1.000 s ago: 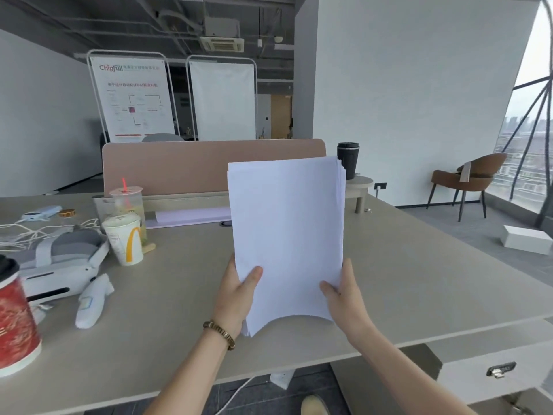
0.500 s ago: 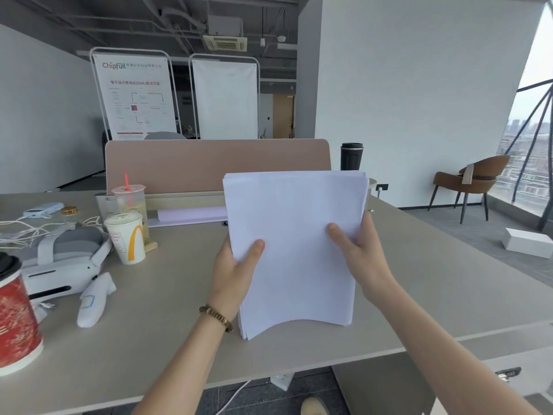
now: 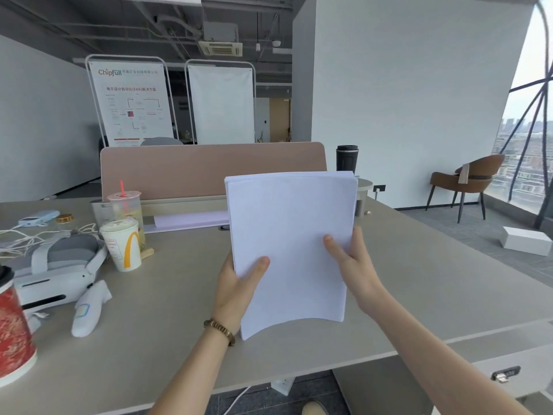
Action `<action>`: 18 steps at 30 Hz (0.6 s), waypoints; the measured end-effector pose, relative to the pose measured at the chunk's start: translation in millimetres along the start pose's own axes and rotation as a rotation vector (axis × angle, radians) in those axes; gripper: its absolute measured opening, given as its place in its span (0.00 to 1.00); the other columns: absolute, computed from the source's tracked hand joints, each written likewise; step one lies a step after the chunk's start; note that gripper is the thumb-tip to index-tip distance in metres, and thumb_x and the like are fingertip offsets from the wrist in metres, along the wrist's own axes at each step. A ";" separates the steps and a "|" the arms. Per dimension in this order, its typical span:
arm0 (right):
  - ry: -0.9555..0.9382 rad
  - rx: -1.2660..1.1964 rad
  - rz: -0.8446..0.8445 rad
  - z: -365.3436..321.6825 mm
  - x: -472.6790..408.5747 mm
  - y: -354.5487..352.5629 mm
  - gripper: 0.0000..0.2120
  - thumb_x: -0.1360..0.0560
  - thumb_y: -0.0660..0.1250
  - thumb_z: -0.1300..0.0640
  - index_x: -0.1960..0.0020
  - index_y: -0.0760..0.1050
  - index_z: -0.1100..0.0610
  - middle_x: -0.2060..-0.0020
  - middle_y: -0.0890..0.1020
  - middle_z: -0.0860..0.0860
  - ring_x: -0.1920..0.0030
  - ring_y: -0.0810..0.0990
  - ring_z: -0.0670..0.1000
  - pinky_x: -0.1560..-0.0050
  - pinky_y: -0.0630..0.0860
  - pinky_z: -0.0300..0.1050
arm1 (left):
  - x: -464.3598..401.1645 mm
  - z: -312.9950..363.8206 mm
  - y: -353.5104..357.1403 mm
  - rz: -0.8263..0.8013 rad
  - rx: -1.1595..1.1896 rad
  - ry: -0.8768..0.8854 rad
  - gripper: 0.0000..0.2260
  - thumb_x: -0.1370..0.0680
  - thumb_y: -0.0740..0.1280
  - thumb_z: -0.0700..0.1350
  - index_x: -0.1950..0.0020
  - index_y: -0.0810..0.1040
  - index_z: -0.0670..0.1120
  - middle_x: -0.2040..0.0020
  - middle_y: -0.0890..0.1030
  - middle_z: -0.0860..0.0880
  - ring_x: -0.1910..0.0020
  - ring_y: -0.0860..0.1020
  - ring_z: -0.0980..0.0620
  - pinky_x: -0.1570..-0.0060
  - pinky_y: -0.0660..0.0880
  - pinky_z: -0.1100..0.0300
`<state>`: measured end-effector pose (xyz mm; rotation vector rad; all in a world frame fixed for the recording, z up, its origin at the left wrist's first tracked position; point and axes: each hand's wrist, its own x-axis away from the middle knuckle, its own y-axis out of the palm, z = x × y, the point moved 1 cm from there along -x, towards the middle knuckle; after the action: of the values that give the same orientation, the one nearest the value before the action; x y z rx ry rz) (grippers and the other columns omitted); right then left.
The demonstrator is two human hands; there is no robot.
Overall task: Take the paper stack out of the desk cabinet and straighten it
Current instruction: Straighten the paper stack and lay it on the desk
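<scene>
On a grey office desk (image 3: 419,280) (cups at left), the paper stack (image 3: 290,235) is held upright, gripped at its sides by left hand (image 3: 236,290) and right hand (image 3: 354,265).

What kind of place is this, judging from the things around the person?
Most likely an open-plan office. The person stands at a desk with a pink divider panel. Presentation boards stand farther back, an armchair sits by a large window, and the ceiling shows bare ducts.

red cup (image 3: 13,330): cut by left edge | poster (image 3: 131,106): small print unreadable | paper stack (image 3: 291,250): hides fingers
</scene>
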<state>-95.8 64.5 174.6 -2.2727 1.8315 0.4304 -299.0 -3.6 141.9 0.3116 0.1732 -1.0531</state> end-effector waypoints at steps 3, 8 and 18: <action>0.045 -0.028 -0.014 16.9 3.4 0.4 0.13 0.22 0.69 0.50 0.40 0.71 0.48 0.43 0.83 0.45 0.42 0.83 0.46 0.44 0.79 0.47 | 3.6 -13.5 -3.3 -0.009 0.037 -0.115 0.10 0.26 0.76 0.42 0.46 0.83 0.47 0.51 0.88 0.50 0.53 0.86 0.52 0.55 0.81 0.57; 0.018 -0.017 0.033 27.5 3.7 5.6 0.18 0.26 0.73 0.48 0.42 0.69 0.49 0.45 0.82 0.43 0.44 0.83 0.44 0.44 0.81 0.52 | 0.7 -21.6 -4.4 -0.004 -0.015 -0.102 0.12 0.28 0.77 0.41 0.46 0.84 0.46 0.52 0.88 0.51 0.53 0.86 0.52 0.57 0.81 0.59; -0.006 0.000 0.027 35.2 -5.0 -1.1 0.16 0.24 0.71 0.54 0.39 0.69 0.49 0.43 0.82 0.44 0.45 0.83 0.44 0.46 0.81 0.48 | -8.1 -31.1 -1.3 -0.016 -0.125 -0.050 0.12 0.29 0.78 0.42 0.48 0.84 0.50 0.54 0.88 0.57 0.53 0.85 0.60 0.55 0.79 0.64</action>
<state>-99.4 80.8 143.1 -2.2463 1.8613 0.4415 -303.8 12.8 114.6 0.1714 0.1956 -1.0599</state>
